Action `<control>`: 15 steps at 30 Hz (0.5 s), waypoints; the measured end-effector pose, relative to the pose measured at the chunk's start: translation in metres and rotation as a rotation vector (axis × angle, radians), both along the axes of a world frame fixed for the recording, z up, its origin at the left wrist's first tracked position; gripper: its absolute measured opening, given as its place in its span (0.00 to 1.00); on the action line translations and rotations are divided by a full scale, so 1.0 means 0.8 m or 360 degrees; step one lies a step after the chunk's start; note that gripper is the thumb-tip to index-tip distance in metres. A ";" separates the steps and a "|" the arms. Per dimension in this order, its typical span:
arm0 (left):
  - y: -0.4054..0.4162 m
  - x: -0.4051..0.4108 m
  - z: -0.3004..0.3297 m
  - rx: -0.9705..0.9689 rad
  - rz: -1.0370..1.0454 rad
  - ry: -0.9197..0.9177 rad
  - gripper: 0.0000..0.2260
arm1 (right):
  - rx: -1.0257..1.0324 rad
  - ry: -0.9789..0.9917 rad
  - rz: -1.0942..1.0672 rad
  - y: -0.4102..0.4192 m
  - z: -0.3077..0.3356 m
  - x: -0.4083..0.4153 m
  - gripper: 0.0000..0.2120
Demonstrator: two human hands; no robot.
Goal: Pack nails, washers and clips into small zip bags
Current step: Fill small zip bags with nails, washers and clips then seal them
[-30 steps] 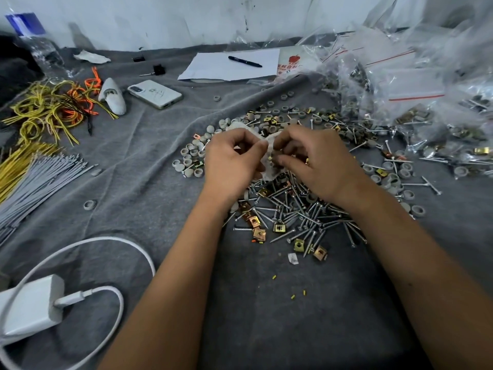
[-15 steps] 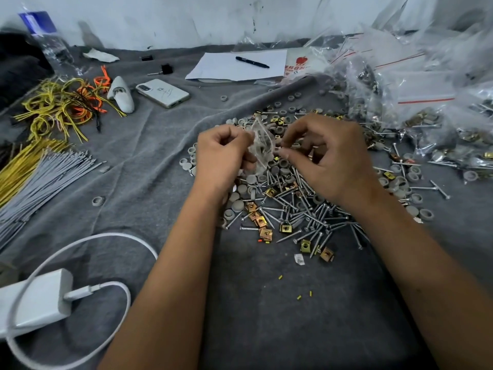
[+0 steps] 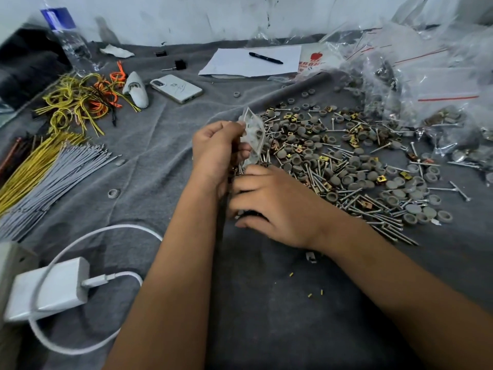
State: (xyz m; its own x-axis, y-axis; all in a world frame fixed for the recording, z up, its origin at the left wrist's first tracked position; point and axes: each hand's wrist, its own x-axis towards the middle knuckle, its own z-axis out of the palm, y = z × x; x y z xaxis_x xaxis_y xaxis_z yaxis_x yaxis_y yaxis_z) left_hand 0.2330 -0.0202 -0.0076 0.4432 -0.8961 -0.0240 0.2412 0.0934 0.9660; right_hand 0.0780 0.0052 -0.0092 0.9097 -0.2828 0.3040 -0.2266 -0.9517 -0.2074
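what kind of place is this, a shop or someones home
Probably an informal home or small-workshop packing spot: loose nails, washers and clips spread on a grey blanket, stacked zip bags, with a phone and charger alongside.

Left hand [image 3: 217, 150] grips a small zip bag [image 3: 253, 134] at 12 o'clock; right hand [image 3: 269, 206] reaches into nails [image 3: 384, 214], with washers [image 3: 357, 172] toward 2 o'clock

The phone [image 3: 176, 88] lies upper left of the nails [image 3: 368, 209] (charger [image 3: 50, 289] at lower left); paper [image 3: 240, 62] lies behind.
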 end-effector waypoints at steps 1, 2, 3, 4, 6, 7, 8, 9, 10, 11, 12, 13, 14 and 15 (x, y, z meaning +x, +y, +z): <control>0.000 -0.001 0.000 -0.0003 -0.0007 -0.0006 0.13 | 0.0017 -0.0005 -0.0042 -0.005 0.001 -0.004 0.07; 0.000 -0.002 0.000 -0.0005 -0.0016 -0.0014 0.13 | 0.0053 -0.0009 -0.0099 -0.009 0.002 -0.009 0.06; 0.001 -0.004 0.000 -0.0002 -0.0027 -0.0029 0.13 | 0.0095 -0.0015 -0.0170 -0.014 0.003 -0.016 0.06; 0.001 -0.006 0.001 0.0004 -0.0035 -0.0050 0.13 | 0.0130 -0.0020 -0.0244 -0.019 0.004 -0.022 0.05; 0.002 -0.010 0.001 0.0010 -0.0051 -0.0108 0.13 | 0.0163 -0.0010 -0.0352 -0.024 0.005 -0.031 0.04; 0.002 -0.011 0.001 0.0010 -0.0053 -0.0139 0.13 | 0.0170 0.0002 -0.0373 -0.026 0.005 -0.034 0.04; 0.003 -0.013 0.002 0.0009 -0.0053 -0.0166 0.13 | 0.0187 0.0018 -0.0379 -0.026 0.005 -0.036 0.04; 0.004 -0.014 0.002 0.0009 -0.0051 -0.0187 0.12 | 0.0216 0.0035 -0.0379 -0.027 0.007 -0.038 0.05; 0.004 -0.015 0.002 0.0006 -0.0046 -0.0202 0.11 | 0.0252 0.0050 -0.0381 -0.028 0.008 -0.039 0.05; 0.004 -0.015 0.003 0.0003 -0.0038 -0.0207 0.10 | 0.0290 0.0064 -0.0385 -0.030 0.010 -0.042 0.04; 0.005 -0.015 0.003 0.0002 -0.0029 -0.0204 0.09 | 0.0331 0.0075 -0.0386 -0.031 0.011 -0.044 0.03; 0.005 -0.014 0.003 0.0002 -0.0021 -0.0198 0.08 | 0.0369 0.0083 -0.0380 -0.032 0.012 -0.047 0.03; 0.005 -0.014 0.003 0.0005 -0.0015 -0.0193 0.08 | 0.0403 0.0091 -0.0372 -0.033 0.012 -0.049 0.03; 0.005 -0.015 0.003 0.0009 -0.0012 -0.0192 0.08 | 0.0433 0.0099 -0.0364 -0.033 0.013 -0.051 0.04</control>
State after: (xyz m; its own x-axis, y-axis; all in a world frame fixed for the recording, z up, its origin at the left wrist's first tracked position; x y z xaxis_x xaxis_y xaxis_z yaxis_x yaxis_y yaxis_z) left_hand 0.2212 -0.0163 -0.0050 0.4364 -0.8994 0.0240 0.1240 0.0866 0.9885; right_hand 0.0370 -0.0209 0.0010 0.8280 -0.5442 0.1354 -0.4476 -0.7867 -0.4251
